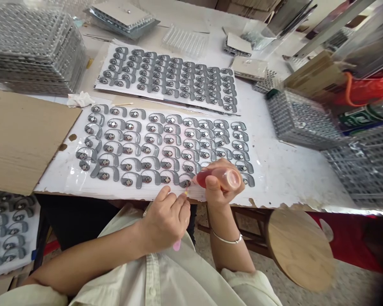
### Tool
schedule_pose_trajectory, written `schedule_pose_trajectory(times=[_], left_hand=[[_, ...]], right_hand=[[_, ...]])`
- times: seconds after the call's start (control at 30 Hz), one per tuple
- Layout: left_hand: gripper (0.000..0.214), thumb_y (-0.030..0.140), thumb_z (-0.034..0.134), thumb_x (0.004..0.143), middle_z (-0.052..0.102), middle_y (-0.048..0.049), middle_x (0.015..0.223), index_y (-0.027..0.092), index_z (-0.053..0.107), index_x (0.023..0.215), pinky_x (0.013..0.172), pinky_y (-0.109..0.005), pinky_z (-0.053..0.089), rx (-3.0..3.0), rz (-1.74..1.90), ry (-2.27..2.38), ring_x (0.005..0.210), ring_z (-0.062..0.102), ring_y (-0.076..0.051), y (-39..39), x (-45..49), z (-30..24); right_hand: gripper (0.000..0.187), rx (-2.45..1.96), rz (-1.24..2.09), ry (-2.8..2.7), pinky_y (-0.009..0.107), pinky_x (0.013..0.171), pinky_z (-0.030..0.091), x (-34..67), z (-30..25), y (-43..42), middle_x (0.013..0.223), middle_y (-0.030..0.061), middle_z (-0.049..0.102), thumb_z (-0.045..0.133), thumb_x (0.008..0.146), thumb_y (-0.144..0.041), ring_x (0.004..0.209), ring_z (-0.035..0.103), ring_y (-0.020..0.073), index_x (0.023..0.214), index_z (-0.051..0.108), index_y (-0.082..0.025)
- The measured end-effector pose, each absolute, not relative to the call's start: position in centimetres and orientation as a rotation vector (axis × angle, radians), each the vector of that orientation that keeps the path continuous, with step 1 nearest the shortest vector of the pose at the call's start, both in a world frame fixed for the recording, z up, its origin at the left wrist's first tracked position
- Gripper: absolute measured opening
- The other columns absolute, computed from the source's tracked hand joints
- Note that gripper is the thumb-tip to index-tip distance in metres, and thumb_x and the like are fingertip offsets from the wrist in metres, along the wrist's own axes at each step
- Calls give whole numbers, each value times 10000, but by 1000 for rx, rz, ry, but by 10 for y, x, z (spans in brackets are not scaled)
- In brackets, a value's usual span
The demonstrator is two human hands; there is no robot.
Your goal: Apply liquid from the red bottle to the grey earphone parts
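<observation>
In my left hand (pixel 170 216), closed near the table's front edge, is a slim tool (pixel 177 245) with a pink rear end and a yellowish tip. Its tip is beside a grey hook-shaped piece (pixel 186 180) with a round metallic part, in the front row. My right hand (pixel 225 191) is wrapped round a squeeze bottle (pixel 223 177) of reddish liquid, tilted with its base toward me and its nozzle near that same piece. Rows of similar grey pieces lie on the white sheet (pixel 67 180). My fingers hide some pieces at the right, and most of the slim tool.
Behind is a second sheet (pixel 166 97) of grey pieces. Stacked clear trays (pixel 35 46) stand at the left, above a cardboard piece (pixel 22 136). More trays (pixel 303 119) and a green-labelled bottle (pixel 360 117) are at the right. A wooden stool (pixel 301 250) stands below.
</observation>
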State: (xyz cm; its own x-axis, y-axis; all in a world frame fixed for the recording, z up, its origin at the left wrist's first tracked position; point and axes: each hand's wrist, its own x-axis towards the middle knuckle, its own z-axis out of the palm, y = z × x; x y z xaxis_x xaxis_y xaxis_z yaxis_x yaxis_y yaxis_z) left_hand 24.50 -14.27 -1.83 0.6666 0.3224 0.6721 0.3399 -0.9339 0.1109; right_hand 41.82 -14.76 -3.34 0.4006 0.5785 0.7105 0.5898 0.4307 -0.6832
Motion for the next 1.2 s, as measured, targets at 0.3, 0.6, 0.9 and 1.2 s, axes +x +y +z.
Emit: schedule_pose_trajectory(times=[0.3,0.6,0.9,1.2], left_hand=[[191,28,455,860,725,-174,865,38,646,856,742,-419,508,-2856,-1159,-548,611,566,-188,-142,244,-16],[201,21,446,861,736,-141,844,66,640,835,740,-404,514,-2872,-1199,-553,605,573,-181,-141,244,-16],[184,27,450,867,734,-142,848,79,625,846,752,-409,510,-2869,-1221,-567,604,578,-182,-140,244,-19],[162,27,468,856,732,-151,846,70,625,848,751,-416,510,-2873,-1224,-565,603,568,-184,-140,244,-20]], right_hand=[[183,-1162,-155,-1328,328,535,433,420,-34,-147,688,12,602,658,811,-384,576,529,155,784,611,-209],[277,-1200,-181,-1125,356,558,438,420,-40,-161,681,23,561,625,829,-479,616,542,186,836,619,-202],[231,-1225,-187,-1234,339,560,432,420,-41,-157,699,25,567,624,839,-421,624,533,175,839,604,-191],[234,-1229,-221,-1271,334,552,437,418,-41,-156,701,23,579,620,838,-418,606,538,165,855,596,-185]])
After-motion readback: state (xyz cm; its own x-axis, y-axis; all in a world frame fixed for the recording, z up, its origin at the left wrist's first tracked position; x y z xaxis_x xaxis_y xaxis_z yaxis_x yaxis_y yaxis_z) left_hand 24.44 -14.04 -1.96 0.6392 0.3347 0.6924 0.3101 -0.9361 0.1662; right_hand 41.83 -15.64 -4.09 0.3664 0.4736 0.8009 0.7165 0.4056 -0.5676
